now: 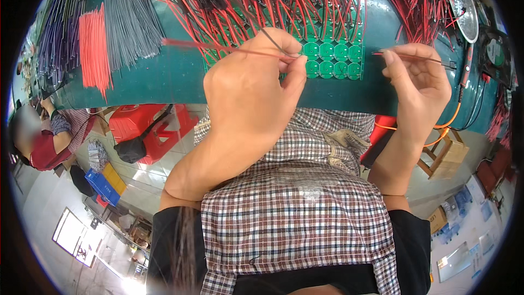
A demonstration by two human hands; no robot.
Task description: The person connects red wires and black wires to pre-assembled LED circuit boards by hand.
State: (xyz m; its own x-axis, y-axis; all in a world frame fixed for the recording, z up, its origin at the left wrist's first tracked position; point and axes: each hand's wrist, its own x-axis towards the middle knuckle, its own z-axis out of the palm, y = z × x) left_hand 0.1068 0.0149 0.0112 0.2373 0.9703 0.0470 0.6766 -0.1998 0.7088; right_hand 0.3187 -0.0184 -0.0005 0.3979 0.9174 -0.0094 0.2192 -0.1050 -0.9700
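Observation:
My left hand [256, 87] pinches a thin red wire [218, 47] that runs off to the left, with a black wire beside it, just at the left edge of a green panel of round circuit boards [333, 60]. My right hand [417, 79] holds another red wire [412, 56] by its end, to the right of the panel. Many red and black wires [262, 0] are attached to the boards further back and fan out over the green table [158, 84].
Bundles of cut red [94, 49] and grey wires [128, 27] lie at the left of the table. A soldering iron [465, 74] with an orange cord and a round metal dish [463, 5] sit at the right. A red plastic stool [150, 125], a wooden stool [442, 150] and another person [46, 136] are below.

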